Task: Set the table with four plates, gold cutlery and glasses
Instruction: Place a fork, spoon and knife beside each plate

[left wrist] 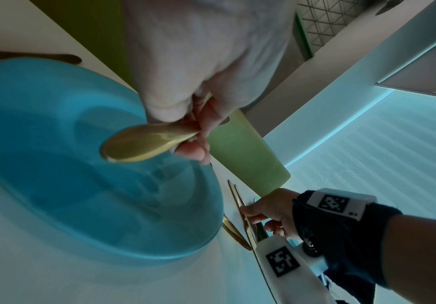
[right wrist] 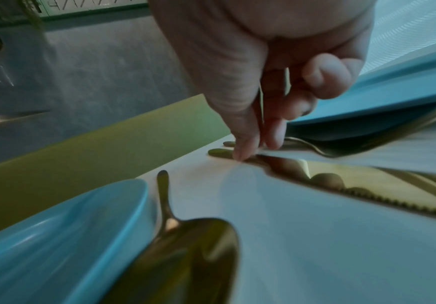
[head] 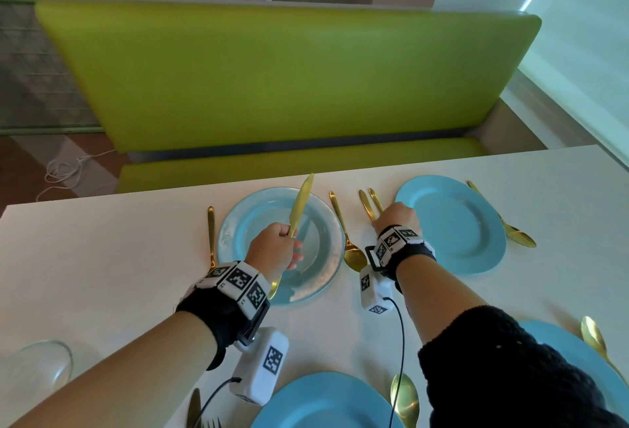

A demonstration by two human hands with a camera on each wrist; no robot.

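The left hand (head: 274,243) is fisted round a gold knife (head: 301,204), blade rising up and away over the far-left plate (head: 326,223), and the left wrist view shows a gold spoon bowl (left wrist: 144,144) poking out below the same fingers, so that hand grips two pieces at once; how the handles cross inside the fist is hidden. Just right of it a spoon (head: 347,237) lies flat beside the plate, and on the hand's other side a thin gold piece (head: 211,237) lies along the plate's left rim, its lower end covered by the wrist band. The right hand (head: 394,218) is down on the table (head: 102,257), fingers narrowed to a pinch on two gold handles (head: 371,204) lying side by side just left of the far-right plate (head: 452,223). In the right wrist view the fingertips (right wrist: 243,152) press at a handle, a serrated knife blade (right wrist: 393,191) blurring underneath. Beyond that plate, two more spoons (head: 510,226). Near plates (head: 326,400) and a glass (head: 37,369) are cut off at the bottom edge.
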